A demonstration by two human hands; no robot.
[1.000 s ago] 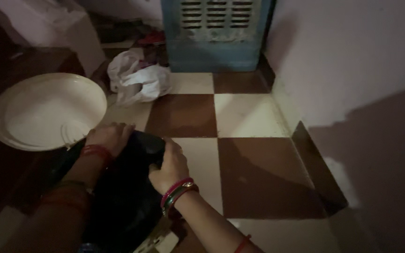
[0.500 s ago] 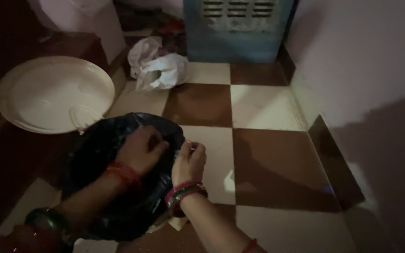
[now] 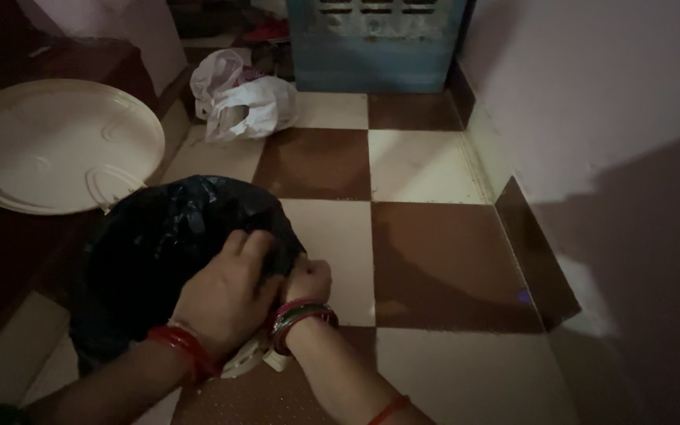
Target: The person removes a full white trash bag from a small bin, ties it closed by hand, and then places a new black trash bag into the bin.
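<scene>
Both hands are working a black plastic bag [image 3: 167, 252] on the checkered floor [image 3: 434, 260]: the left hand [image 3: 226, 295] is pressing down with its grip spread flat on the bag's near side, while the right hand [image 3: 307, 279], just beside it, is closing its grip on the bag's edge. Beyond the bag, a white plate [image 3: 57, 145] and a white carrier bag [image 3: 242, 106] are lying.

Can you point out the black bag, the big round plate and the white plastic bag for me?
black bag [image 3: 163, 252], head view, on its crinkled top.
round plate [image 3: 57, 145], head view, on its bare middle.
white plastic bag [image 3: 249, 106], head view, on its front bulge.
</scene>
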